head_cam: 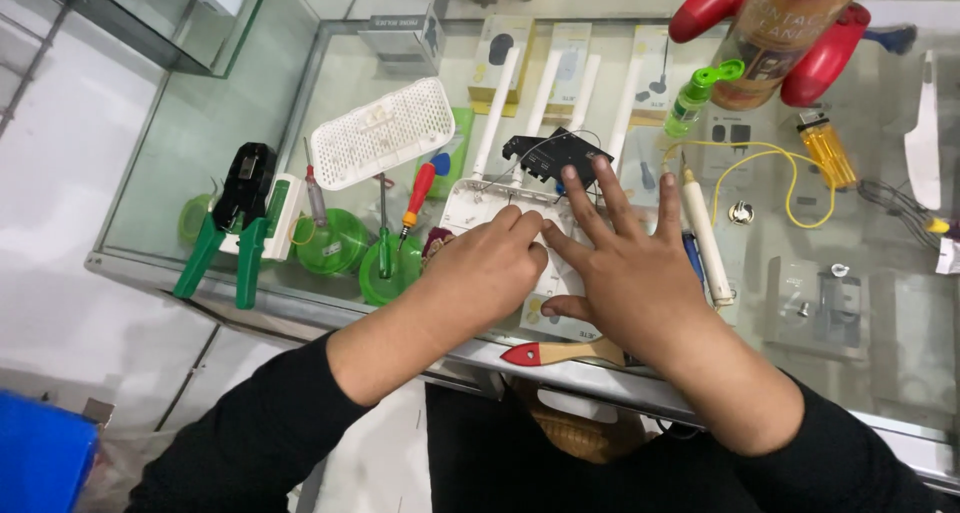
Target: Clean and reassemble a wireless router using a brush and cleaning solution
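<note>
A white router base (468, 203) with three white antennas (497, 113) lies on the glass counter (860, 363). My left hand (485, 273) rests on it with fingers curled, fingertips pressing its middle. My right hand (625, 263) lies flat beside it, fingers spread over the base's right part. A black circuit board (553, 156) sits just beyond my right fingertips. The white perforated router cover (380, 133) lies apart to the left, tilted.
Green-handled crimping pliers (232, 228), screwdrivers (418, 195), green round lids (335, 245), a white soldering pen (706, 238), a yellow wire (790, 178), a yellow lighter (826, 149), a green spray bottle (700, 95), a brown can (785, 33) and a red-tipped brush (560, 353) surround my hands.
</note>
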